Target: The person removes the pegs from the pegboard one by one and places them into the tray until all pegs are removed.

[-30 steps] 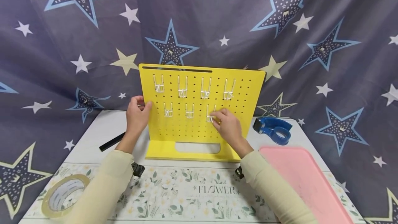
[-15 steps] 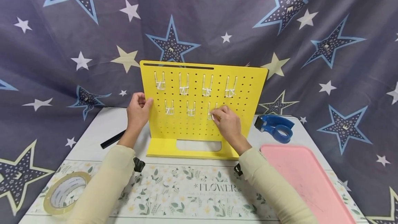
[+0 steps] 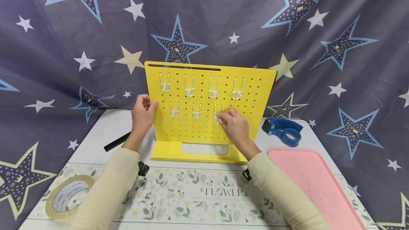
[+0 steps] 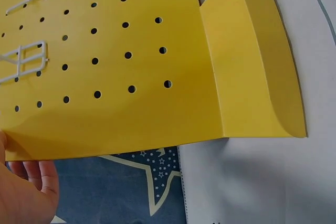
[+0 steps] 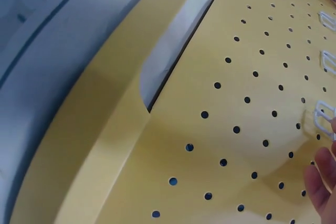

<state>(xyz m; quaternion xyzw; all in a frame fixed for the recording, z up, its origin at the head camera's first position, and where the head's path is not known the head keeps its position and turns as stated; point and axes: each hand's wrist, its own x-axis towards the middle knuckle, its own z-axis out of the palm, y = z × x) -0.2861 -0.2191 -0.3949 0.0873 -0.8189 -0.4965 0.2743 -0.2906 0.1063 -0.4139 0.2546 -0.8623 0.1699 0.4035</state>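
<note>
A yellow pegboard (image 3: 191, 130) stands upright on its base, with four white hooks in its upper row and three below. My left hand (image 3: 142, 114) grips the board's left edge, thumb in front and fingers behind, as the left wrist view also shows at the board's edge (image 4: 105, 148). With thumb and fingers my right hand (image 3: 235, 125) pinches the rightmost lower hook (image 3: 216, 116), which lies against the board. In the right wrist view that hook (image 5: 323, 119) is partly hidden by the fingers (image 5: 320, 182).
On the right lie a pink tray (image 3: 306, 180) and, behind it, a blue tape dispenser (image 3: 282, 130). A roll of tape (image 3: 52, 201) is at the front left, a black bar (image 3: 116, 142) behind it. A flowered strip (image 3: 179, 194) crosses the table before the board.
The head view has shifted slightly, so the board sits a little higher in it. Both hands keep their places on the board and the hook.
</note>
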